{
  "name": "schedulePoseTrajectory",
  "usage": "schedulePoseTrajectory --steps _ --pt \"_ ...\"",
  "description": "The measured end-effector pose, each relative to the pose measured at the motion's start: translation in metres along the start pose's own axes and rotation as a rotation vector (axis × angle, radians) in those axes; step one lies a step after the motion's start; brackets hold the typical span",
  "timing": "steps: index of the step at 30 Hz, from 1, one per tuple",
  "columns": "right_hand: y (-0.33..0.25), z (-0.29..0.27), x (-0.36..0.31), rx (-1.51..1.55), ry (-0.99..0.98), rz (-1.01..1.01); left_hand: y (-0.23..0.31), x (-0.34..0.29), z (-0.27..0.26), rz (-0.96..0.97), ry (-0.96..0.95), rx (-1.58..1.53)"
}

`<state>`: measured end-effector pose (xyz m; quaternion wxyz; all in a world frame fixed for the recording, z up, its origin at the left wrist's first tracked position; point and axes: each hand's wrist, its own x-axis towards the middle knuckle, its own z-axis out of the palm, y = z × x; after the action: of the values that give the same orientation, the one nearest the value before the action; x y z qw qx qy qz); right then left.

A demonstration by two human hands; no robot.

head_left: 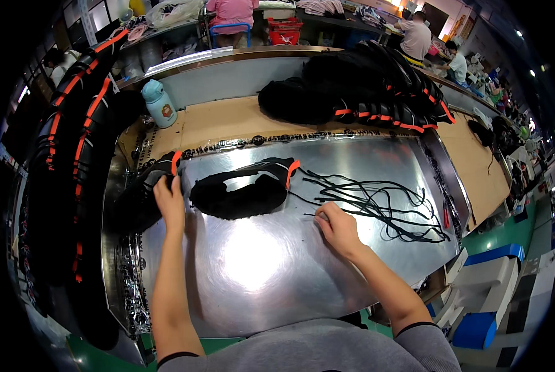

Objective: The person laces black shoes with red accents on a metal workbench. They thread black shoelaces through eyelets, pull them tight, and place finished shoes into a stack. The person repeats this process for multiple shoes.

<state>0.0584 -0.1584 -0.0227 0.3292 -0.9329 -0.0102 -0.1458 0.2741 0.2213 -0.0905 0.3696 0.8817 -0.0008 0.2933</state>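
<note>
At the left of a shiny metal tabletop, my left hand grips the edge of a black shoe upper close to its orange tab. A second black upper, fuzzy inside with an orange heel strip, lies between my two hands and touches neither. My right hand is closed in a pinch at the left end of a bundle of black shoelaces. A short dark lace end shows just left of its fingertips.
Stacked black uppers with orange strips stand on the left and at the back right. A light blue bottle is on the cardboard behind the metal sheet. Other people sit at work further back. A blue and white stool-like object is lower right.
</note>
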Motion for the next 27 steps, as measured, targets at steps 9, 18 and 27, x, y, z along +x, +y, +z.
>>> schedulePoseTrajectory --steps 9,18,27 --pt "-0.16 -0.118 -0.05 1.34 -0.72 -0.119 0.031 -0.056 0.014 0.003 -0.051 -0.114" --pt "-0.06 -0.179 -0.171 1.474 0.288 0.078 0.237 -0.119 -0.132 0.519 0.083 -0.368" --pt "-0.054 -0.079 -0.158 1.552 -0.153 0.581 0.283 -0.279 -0.083 0.569 -0.54 -0.084"
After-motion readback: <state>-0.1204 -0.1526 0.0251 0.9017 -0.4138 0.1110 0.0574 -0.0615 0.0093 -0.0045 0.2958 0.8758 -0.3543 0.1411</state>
